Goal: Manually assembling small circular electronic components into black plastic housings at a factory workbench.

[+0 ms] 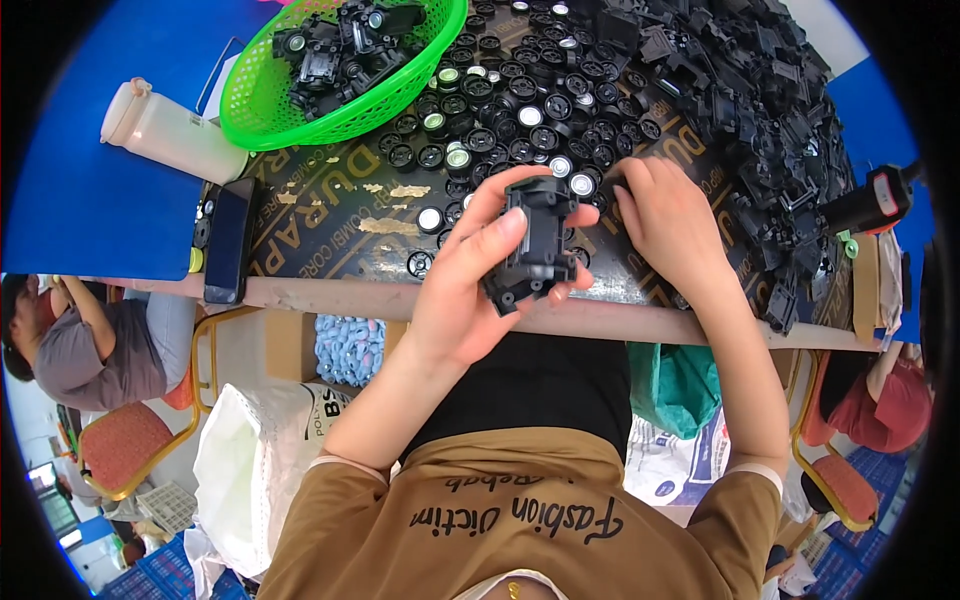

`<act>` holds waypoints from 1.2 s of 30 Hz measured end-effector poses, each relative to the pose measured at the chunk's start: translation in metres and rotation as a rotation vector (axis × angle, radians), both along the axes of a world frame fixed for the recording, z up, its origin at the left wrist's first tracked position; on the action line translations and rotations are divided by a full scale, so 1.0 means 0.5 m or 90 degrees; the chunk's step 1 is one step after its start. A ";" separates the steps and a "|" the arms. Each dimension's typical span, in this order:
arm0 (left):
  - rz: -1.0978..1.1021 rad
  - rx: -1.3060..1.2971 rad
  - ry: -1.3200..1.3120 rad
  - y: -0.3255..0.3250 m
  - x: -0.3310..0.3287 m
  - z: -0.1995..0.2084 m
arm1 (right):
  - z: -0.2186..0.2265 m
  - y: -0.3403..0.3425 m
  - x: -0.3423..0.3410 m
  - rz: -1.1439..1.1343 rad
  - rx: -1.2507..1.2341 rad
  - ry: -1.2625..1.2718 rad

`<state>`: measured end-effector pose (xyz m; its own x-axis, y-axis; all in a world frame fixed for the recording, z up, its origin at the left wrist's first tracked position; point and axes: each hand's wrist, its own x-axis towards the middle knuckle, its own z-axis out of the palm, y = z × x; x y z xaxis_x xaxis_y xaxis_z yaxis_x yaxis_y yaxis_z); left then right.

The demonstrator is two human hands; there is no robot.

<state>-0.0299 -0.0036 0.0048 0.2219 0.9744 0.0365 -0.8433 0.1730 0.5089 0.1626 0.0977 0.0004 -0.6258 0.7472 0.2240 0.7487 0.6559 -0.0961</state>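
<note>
In mid-frame the left hand [462, 285] clasps a black plastic part [546, 232]; whether the half-curled right hand [668, 222] holds anything, I can't tell.

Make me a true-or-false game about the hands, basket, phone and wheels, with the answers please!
1. The left hand holds a black part. True.
2. The basket is red. False: it is green.
3. The phone is in the right hand. False: it lies on the table, left of both hands.
4. Many wheels are on the table. True.
5. The bottle is left of the basket. True.
</note>
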 end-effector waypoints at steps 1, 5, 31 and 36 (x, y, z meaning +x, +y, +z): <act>0.003 0.001 -0.001 0.002 0.003 -0.003 | 0.002 -0.003 0.004 0.003 0.001 -0.001; -0.025 -0.163 -0.141 0.002 0.012 -0.004 | 0.046 -0.064 0.004 -0.044 -0.136 0.422; 0.150 0.050 0.049 -0.037 0.058 0.020 | 0.089 -0.173 -0.054 0.186 -0.027 0.496; 0.165 0.096 0.106 -0.040 0.057 0.013 | 0.075 -0.183 -0.061 0.164 -0.025 0.540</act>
<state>-0.0012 -0.0236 0.0114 -0.0174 0.9855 0.1690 -0.7530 -0.1242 0.6462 0.1321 0.0061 0.0381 -0.4106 0.6229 0.6659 0.2442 0.7787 -0.5779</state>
